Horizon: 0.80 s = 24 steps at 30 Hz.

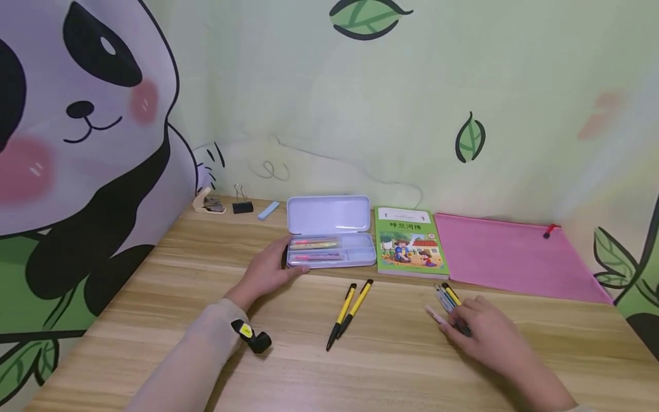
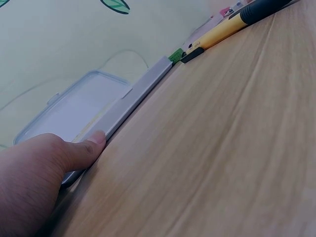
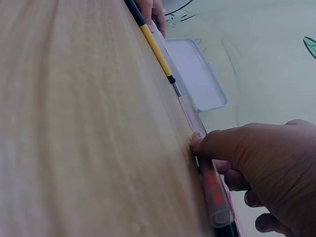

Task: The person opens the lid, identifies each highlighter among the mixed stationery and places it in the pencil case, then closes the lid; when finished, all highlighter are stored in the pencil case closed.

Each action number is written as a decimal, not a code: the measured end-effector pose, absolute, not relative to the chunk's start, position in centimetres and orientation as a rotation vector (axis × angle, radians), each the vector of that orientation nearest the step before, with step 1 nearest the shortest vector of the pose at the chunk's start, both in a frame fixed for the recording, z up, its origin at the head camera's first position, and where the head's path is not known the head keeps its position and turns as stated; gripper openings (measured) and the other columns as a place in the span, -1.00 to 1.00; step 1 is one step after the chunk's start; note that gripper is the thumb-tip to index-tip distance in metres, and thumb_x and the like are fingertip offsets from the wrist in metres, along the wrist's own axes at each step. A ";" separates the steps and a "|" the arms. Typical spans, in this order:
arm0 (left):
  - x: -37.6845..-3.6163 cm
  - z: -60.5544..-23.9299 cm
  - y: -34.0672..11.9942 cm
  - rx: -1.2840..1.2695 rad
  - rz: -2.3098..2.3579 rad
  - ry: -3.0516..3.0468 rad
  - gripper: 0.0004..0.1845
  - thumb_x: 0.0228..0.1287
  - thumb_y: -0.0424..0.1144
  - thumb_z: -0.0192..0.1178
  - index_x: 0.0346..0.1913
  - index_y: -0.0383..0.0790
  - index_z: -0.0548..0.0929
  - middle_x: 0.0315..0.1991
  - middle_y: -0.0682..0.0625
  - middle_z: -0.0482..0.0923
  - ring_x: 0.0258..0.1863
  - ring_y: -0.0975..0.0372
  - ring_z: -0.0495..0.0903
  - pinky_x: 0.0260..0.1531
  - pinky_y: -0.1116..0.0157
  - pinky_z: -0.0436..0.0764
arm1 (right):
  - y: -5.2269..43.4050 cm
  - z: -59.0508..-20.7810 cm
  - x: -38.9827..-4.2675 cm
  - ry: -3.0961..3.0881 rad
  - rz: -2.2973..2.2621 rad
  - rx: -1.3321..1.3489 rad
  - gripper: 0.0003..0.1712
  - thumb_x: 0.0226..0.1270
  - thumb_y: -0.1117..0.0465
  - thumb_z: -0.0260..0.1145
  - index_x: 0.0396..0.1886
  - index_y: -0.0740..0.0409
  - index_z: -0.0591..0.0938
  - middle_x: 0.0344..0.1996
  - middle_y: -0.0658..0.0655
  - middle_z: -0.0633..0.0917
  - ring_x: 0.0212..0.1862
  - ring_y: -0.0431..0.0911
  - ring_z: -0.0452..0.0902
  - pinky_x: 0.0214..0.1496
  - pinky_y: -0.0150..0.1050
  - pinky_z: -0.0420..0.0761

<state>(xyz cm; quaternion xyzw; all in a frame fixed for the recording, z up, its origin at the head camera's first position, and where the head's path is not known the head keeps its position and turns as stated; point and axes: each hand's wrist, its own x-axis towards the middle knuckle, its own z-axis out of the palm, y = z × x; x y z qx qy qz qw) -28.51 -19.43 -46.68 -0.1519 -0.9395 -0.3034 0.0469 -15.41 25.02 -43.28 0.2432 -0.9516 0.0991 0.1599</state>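
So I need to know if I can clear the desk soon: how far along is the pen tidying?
Partly done. A few pens already lie in the open pencil case, which the left hand steadies at its end. The right hand is gathering a bunch of pens on the desk. Two yellow pens lie loose in the middle, and the case lid is up.

Soft even light, faint shadows, blurry wrist views
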 end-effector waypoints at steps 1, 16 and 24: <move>-28.5 -46.7 -19.4 -0.467 -0.925 -2.866 -0.02 0.24 0.26 0.31 0.57 -0.15 0.18 0.47 -0.16 0.30 0.45 -0.05 0.28 0.41 -0.08 0.27 | 25.0 -43.4 -15.4 -2.698 0.288 0.702 -0.72 0.16 0.01 0.52 -0.54 -0.15 0.55 -0.55 -0.23 0.37 -0.43 -0.25 0.22 -0.48 -0.34 0.28; -28.2 -46.4 -19.4 -0.461 -0.929 -2.866 -0.03 0.26 0.22 0.31 0.58 -0.16 0.15 0.47 -0.18 0.29 0.45 -0.08 0.27 0.41 -0.10 0.26 | 22.8 -44.1 -15.4 -2.366 0.660 0.708 -0.67 0.26 0.53 0.30 -0.01 0.26 0.53 -0.50 -0.13 0.44 -0.51 -0.33 0.28 -0.58 -0.40 0.38; -28.2 -46.4 -19.4 -0.466 -0.940 -2.862 -0.03 0.25 0.22 0.32 0.56 -0.20 0.18 0.45 -0.21 0.32 0.42 -0.09 0.30 0.39 -0.10 0.29 | 19.8 -45.7 -16.3 -2.317 0.741 0.710 -0.61 0.29 0.50 0.31 0.11 0.26 0.60 -0.31 0.02 0.62 -0.36 -0.23 0.43 -0.42 -0.32 0.54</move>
